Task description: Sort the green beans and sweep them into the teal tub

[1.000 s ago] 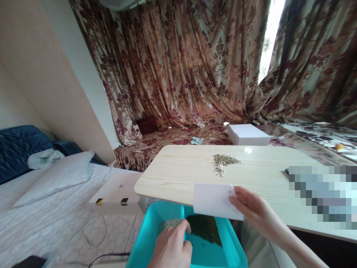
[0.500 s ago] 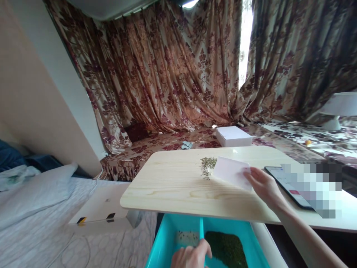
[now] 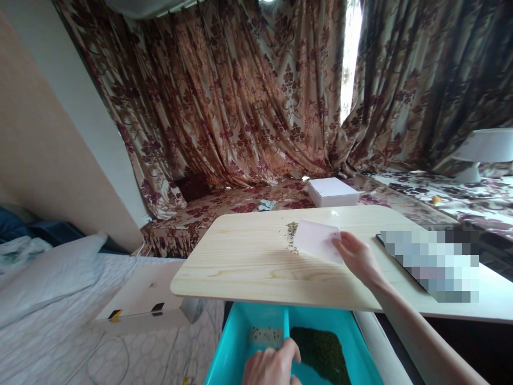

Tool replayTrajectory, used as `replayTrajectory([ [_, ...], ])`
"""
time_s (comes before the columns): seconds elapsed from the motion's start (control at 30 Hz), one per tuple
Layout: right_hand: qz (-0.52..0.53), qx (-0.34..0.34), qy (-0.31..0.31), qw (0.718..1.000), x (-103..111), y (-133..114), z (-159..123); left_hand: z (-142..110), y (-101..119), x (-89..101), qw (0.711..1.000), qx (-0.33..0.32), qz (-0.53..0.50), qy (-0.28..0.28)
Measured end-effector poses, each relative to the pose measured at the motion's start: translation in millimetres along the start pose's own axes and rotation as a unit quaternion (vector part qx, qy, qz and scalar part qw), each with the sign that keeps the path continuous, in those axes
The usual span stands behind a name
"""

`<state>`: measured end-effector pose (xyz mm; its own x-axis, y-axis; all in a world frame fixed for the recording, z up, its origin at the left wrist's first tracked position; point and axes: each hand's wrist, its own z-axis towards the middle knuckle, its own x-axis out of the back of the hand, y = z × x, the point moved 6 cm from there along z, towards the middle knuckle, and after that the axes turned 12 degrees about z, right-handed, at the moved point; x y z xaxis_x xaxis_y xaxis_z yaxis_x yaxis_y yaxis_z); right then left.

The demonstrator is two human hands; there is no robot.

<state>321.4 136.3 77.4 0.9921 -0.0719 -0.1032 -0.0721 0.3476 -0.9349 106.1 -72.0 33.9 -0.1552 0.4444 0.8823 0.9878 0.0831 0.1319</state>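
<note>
My right hand [image 3: 356, 258] pinches a white card [image 3: 318, 240] at its right edge. The card is tilted over the light wooden tabletop [image 3: 240, 256], its left edge against a small pile of dry greenish-brown bits [image 3: 292, 235]. Below the table's front edge, my left hand [image 3: 270, 366] is closed over the divider [image 3: 286, 323] of a turquoise bin [image 3: 236, 326]; the ends of some fingers are hidden. In the bin's right compartment lies a dark green heap of fine bits [image 3: 320, 350]. Its left compartment has a few dark specks [image 3: 266, 336] on a pale patch.
At the table's right lies a dark-edged tablet [image 3: 404, 262], mostly blurred out. A white box [image 3: 332, 191] stands behind the table. To the left, a flat white carton [image 3: 148, 299] rests on the bed [image 3: 48, 342]. A lamp [image 3: 483, 152] stands far right.
My right hand has moved left with the card, which now covers more of the pile's right side. My left hand has stayed at the bin's divider. The view has shifted slightly.
</note>
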Motion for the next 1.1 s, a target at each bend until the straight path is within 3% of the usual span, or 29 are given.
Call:
replayTrajectory([
  [0.27,-0.017,-0.014,0.031,0.999,22,9,5,-7,2,5.8,1.0,-0.006,-0.003,0.003],
  [0.67,-0.022,-0.014,0.016,1.0,18,-1,-6,-13,4,10.0,1.0,-0.004,-0.011,0.0],
  [0.9,-0.038,-0.005,-0.003,0.999,2,-1,0,-13,3,9.3,1.0,-0.014,-0.022,0.008],
  [1.1,-0.037,0.001,-0.03,0.999,0,-5,-7,-14,1,8.6,0.999,-0.019,-0.041,0.009],
])
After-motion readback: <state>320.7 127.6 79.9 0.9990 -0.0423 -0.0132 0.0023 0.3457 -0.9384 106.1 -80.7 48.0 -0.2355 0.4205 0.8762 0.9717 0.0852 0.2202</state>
